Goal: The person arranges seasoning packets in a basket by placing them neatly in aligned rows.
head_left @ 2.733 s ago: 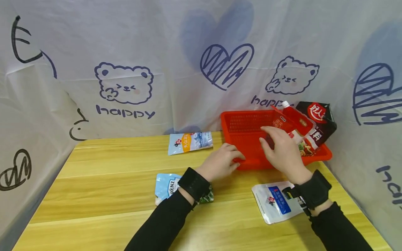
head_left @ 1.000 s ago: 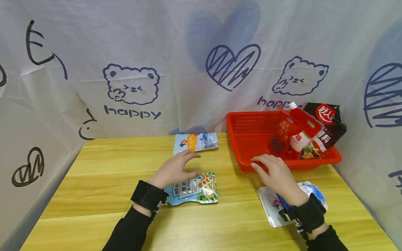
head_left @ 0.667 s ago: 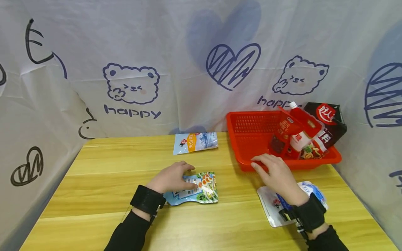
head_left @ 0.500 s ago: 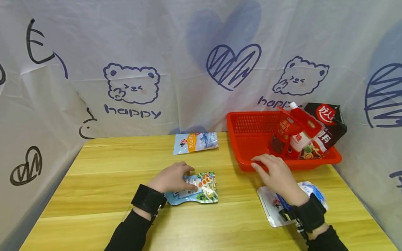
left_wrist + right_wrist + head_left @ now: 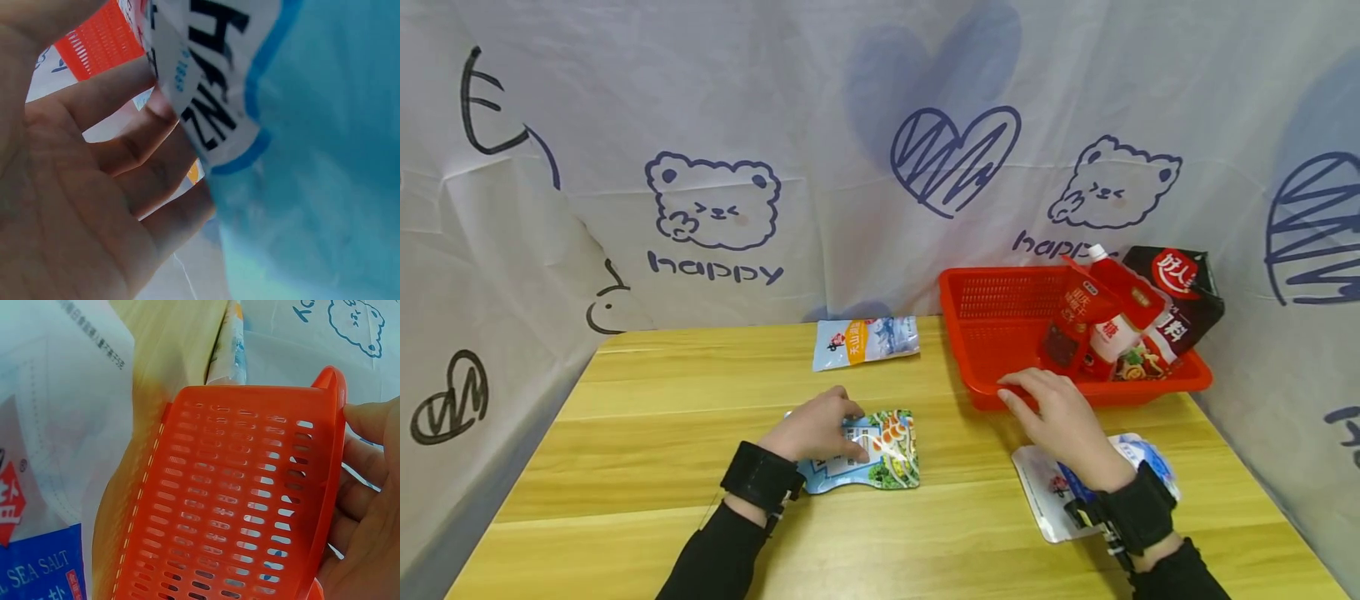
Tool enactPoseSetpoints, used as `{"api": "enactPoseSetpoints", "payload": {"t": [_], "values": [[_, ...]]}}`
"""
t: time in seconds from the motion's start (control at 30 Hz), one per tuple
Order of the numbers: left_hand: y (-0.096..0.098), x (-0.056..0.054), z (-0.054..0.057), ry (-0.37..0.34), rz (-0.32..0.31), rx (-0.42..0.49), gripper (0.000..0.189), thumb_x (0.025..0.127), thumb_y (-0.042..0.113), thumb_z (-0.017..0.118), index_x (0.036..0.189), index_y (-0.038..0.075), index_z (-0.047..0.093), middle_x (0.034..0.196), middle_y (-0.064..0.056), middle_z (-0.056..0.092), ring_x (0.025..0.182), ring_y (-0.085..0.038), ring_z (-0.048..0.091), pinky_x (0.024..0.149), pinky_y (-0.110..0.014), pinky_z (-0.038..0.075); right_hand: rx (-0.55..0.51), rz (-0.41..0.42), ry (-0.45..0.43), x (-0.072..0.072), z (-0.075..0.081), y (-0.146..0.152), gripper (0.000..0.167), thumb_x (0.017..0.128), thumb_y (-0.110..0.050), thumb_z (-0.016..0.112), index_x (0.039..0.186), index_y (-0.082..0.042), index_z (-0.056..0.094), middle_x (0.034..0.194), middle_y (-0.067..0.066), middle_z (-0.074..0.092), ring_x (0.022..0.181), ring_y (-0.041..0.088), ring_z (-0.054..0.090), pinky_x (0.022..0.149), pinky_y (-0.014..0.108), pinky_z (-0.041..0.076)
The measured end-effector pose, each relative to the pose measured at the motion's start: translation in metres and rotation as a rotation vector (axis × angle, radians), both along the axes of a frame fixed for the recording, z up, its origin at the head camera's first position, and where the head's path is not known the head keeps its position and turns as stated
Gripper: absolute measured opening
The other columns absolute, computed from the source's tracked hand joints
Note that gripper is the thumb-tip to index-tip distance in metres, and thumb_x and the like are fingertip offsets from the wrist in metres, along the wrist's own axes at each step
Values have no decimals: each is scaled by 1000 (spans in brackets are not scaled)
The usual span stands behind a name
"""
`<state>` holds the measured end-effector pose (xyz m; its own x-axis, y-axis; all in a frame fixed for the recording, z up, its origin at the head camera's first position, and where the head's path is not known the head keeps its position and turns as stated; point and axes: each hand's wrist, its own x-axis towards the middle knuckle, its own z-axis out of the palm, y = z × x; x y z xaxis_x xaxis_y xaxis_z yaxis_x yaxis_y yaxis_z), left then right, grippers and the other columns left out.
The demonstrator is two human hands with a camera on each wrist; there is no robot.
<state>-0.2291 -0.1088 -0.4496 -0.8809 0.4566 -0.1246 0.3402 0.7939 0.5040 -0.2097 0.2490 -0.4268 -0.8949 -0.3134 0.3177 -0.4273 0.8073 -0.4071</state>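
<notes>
On the table lies a light-blue Heinz sauce pouch, food pictures at its right end. My left hand grips it across its width, thumb on the near side and fingers at the far edge. In the left wrist view the pouch fills the right side, the fingers curled against its edge. My right hand pinches the front rim of a red plastic basket. In the right wrist view the thumb lies against the basket's rim, with the other fingers partly hidden behind it.
The basket's right half holds a red pouch, a white-capped red pouch and a black seasoning bag. A white-and-blue sea salt bag lies under my right wrist. Another blue-and-orange bag lies by the back curtain.
My left hand has left the basket's front, moved left and taken hold of the Heinz pouch. My right hand has come down from above the basket to its front rim and stayed there.
</notes>
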Motion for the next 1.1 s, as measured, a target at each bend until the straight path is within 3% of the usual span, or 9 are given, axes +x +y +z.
{"api": "enactPoseSetpoints", "payload": {"t": [0.17, 0.37, 0.57, 0.67, 0.97, 1.1], "values": [[1, 2, 2, 52, 4, -7, 56, 75, 33, 96, 118, 8, 71, 108, -2, 57, 88, -18, 55, 84, -38, 52, -1, 4, 0, -1, 0, 0, 23, 101, -19, 70, 121, -8, 72, 114, 7, 73, 107, 32, 66, 100, 58, 49], [0, 3, 8, 88, 22, -11, 54, 73, 34, 96, 114, 12, 68, 110, -2, 70, 83, -18, 57, 82, -40, 52, 5, 0, -9, -1, 0, 0, 24, 101, -20, 70, 122, -8, 72, 115, 8, 73, 108, 33, 66, 101, 58, 49], [-1, 5, 13, 165, 35, 47, 57, 74, 31, 95, 118, 11, 67, 113, -6, 75, 100, -25, 68, 99, -49, 47, 4, -4, -28, -1, 2, -2, 25, 101, -20, 69, 122, -7, 72, 116, 9, 73, 109, 34, 66, 102, 59, 48], [-1, 7, 17, 210, 35, 93, 55, 75, 30, 94, 119, 10, 67, 113, -6, 75, 104, -26, 68, 101, -50, 44, 2, -8, -40, -1, 3, -2, 25, 102, -21, 69, 122, -7, 72, 117, 9, 73, 110, 34, 65, 102, 60, 48], [-2, 13, 33, 351, 24, 231, 50, 77, 29, 92, 115, 9, 66, 97, 0, 74, 75, -13, 58, 88, -44, 47, -61, -34, -80, 0, 9, -6, 33, 104, -25, 65, 133, -9, 67, 129, 11, 69, 119, 35, 63, 102, 61, 50], [-2, 17, 40, 375, 27, 286, 49, 77, 26, 91, 115, 9, 65, 94, 0, 74, 73, -10, 59, 92, -45, 43, -135, -17, -16, 2, 15, -14, 35, 104, -23, 66, 136, -9, 66, 133, 13, 67, 124, 35, 61, 103, 60, 51]]}}
